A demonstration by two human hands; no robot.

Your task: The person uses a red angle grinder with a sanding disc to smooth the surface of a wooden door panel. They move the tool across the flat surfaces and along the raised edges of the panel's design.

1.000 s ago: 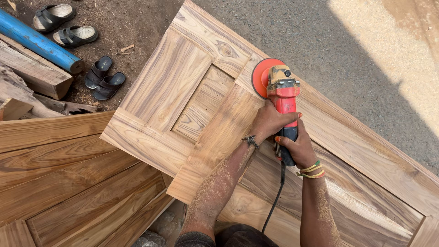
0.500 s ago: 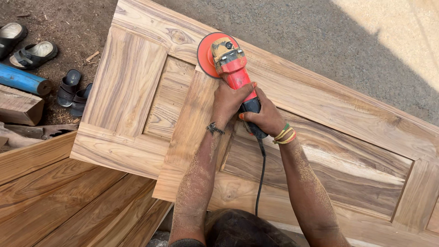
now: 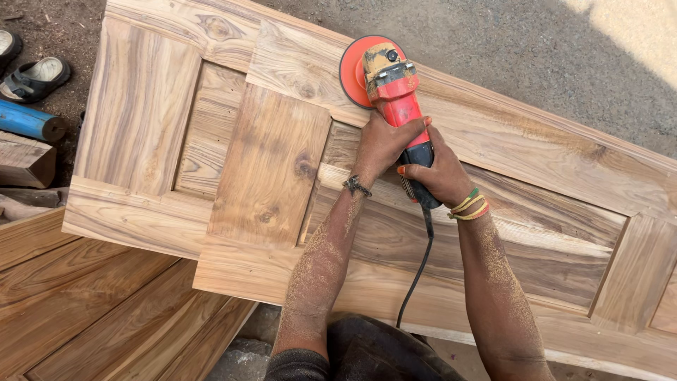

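Seen from above, both hands grip a red sander (image 3: 393, 85). The left hand (image 3: 381, 144) wraps closed around its body; the right hand (image 3: 436, 173) closes on the rear handle. The orange disc (image 3: 355, 65) rests on a wooden door (image 3: 268, 162). Sandals (image 3: 35, 76) lie on the ground, left.

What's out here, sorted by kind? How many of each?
Sanders: 1
Wooden doors: 2
Sandals: 2
Blue pipes: 1
Wood blocks: 1
Hands on the sander: 2
Total: 9
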